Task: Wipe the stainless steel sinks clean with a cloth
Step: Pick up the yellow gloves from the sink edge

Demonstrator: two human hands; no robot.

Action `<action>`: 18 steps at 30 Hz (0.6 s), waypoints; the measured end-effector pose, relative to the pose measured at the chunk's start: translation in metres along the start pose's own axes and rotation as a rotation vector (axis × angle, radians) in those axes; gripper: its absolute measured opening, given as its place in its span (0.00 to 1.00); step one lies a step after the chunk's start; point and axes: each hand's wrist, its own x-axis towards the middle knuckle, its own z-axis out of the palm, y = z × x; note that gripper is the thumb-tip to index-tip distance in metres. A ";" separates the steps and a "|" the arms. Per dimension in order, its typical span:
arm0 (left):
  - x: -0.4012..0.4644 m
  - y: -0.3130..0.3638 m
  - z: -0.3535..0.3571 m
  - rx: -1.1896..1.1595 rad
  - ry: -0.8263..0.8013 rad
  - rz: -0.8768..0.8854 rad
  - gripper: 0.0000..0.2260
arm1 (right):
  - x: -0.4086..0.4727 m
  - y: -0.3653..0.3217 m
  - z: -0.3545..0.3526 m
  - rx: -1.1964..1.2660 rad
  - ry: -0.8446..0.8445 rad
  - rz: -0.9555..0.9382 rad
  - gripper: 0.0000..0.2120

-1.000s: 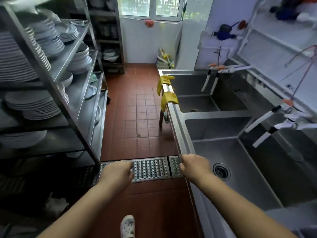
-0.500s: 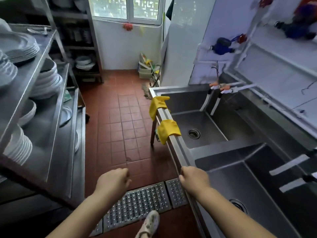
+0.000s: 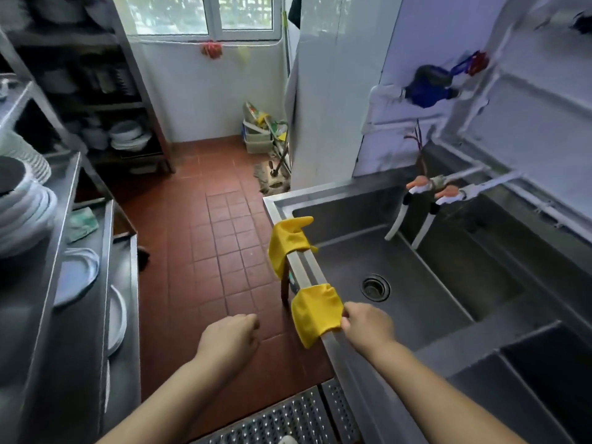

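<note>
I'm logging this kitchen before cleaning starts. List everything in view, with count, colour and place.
near cloth: 1, yellow, draped over the sink's front rim, at the right hand
far cloth: 1, yellow, draped over the same rim, farther along
sink basins: 2 in view, stainless steel, right side
drain: 1, dark, in the far basin's floor
taps: 2, white with orange handles, above the far basin
plates: several stacks, white, on the steel shelving at left
floor grate: 1, metal, in the red tile floor
window: 1, white frame, back wall
left hand: 1, fingers curled, holding nothing
right hand: 1, fingers pinching the near cloth's edge
</note>
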 end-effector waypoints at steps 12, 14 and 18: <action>0.152 0.063 0.019 -0.031 -0.068 0.280 0.15 | 0.058 0.028 0.012 0.046 -0.088 0.194 0.10; 0.169 0.069 0.026 -0.028 -0.083 0.309 0.14 | 0.059 0.029 0.015 0.061 -0.109 0.241 0.10; 0.200 0.073 0.036 0.011 -0.150 0.395 0.09 | 0.069 0.030 0.018 0.107 -0.147 0.356 0.10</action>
